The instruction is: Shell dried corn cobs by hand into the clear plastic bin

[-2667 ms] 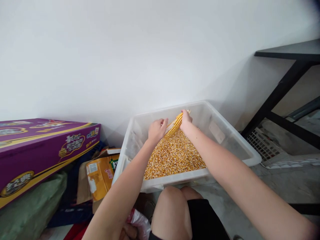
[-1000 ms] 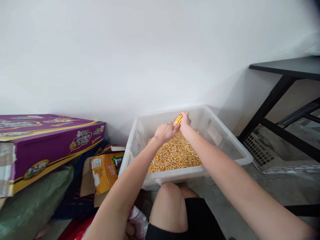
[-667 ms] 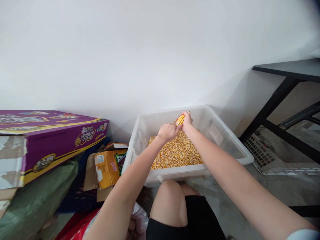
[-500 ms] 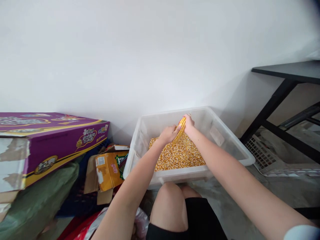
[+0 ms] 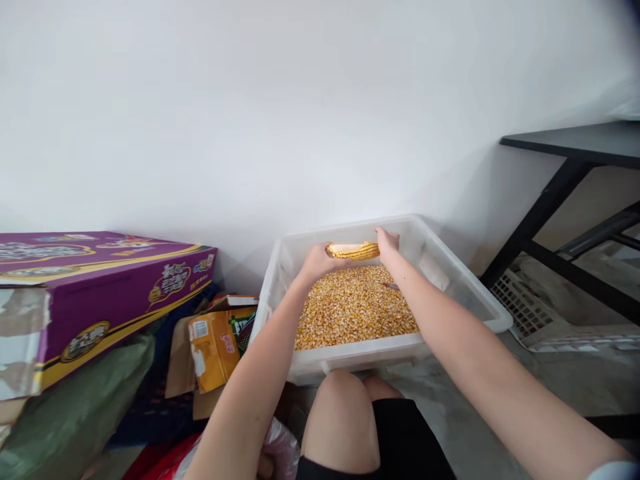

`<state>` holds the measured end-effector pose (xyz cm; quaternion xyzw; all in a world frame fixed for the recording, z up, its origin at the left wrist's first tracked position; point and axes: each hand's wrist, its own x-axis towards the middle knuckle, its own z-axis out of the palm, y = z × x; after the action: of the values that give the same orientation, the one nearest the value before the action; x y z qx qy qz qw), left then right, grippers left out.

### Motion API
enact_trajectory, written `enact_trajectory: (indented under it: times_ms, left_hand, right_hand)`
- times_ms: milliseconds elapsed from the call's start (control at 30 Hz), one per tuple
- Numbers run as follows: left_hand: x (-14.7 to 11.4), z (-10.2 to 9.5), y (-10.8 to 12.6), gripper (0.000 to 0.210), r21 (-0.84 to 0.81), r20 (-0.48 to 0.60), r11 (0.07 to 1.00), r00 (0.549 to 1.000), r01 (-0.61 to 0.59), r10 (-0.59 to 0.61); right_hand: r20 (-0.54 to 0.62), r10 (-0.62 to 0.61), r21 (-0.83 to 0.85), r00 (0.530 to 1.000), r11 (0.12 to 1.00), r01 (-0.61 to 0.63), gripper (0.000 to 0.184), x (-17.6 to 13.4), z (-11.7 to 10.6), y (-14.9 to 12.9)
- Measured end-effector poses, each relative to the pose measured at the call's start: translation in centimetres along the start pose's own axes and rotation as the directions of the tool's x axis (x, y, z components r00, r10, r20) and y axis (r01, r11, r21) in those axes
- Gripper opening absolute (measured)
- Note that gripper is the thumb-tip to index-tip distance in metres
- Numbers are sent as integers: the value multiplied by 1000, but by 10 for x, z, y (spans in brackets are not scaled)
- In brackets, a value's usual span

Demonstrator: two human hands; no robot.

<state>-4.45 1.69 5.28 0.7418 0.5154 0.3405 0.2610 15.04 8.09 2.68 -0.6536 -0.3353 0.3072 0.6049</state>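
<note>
A partly stripped corn cob (image 5: 356, 252) is held level above a translucent white plastic bin (image 5: 360, 355). Pale bare cob shows along its upper side, with rows of yellow kernels below. My left hand (image 5: 320, 261) is closed around its left end. My right hand (image 5: 388, 244) grips the right end. Loose corn kernels (image 5: 355, 303) cover the bottom of the bin beneath both hands. A small thin object (image 5: 391, 286), reddish and grey, lies on the kernels beside my right forearm, which partly hides it.
To the left are a purple carton (image 5: 135, 293), an orange box (image 5: 214, 350) and a green plastic bag (image 5: 85, 407). A black table (image 5: 575, 143) stands at right, with a white plastic basket (image 5: 530, 313) beneath it. A white wall rises behind the bin.
The cob has turned from steeply slanted to level, and its bare side now shows. My left hand has shifted left to its end. The thin object on the kernels has come into view.
</note>
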Motion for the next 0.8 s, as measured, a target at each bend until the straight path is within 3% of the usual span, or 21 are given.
enact_trajectory:
  times_ms: [67,133,200,267,333,400,467,533,633,700,800]
  left_hand:
    - [-1,-3,3,37,-81,65,996,998,22,-17]
    - [-2,-4,6,38,-169,133,985,991,47,-24]
    - [-3,-2,8,40,-247,179,966,983,73,-29]
    - [-3,1,7,43,-297,200,951,980,82,-23]
    - [-1,7,6,45,-310,188,947,982,78,-19]
    - [2,15,5,51,-288,119,953,991,91,-59]
    - [4,23,8,57,-222,-27,965,989,139,-148]
    - [6,30,14,59,-163,-241,966,941,200,-236]
    - [11,36,27,54,-137,-476,955,828,265,-298]
    - [16,39,33,51,-157,-507,943,796,292,-331]
    - [25,48,37,49,-228,-468,922,795,313,-386]
  right_hand:
    - [32,-162,-145,986,976,165,37,-10,0,-10]
    - [349,-255,-97,902,947,305,43,-25,6,-19]
    - [627,-172,-34,759,968,247,56,-43,15,-25]
    - [699,-114,-38,706,980,195,58,-57,22,-26]
    - [673,-84,-48,735,986,157,59,-64,25,-23]
    - [593,-65,-72,802,989,133,61,-67,27,-21]
    - [469,-36,-125,883,987,106,62,-67,30,-21]
    - [363,14,-156,932,987,45,63,-68,36,-22]
    - [338,87,-105,937,993,-54,63,-71,44,-23]
    - [369,101,-63,924,995,-83,62,-72,45,-22]
    - [396,126,-62,910,992,-111,62,-67,41,-20]
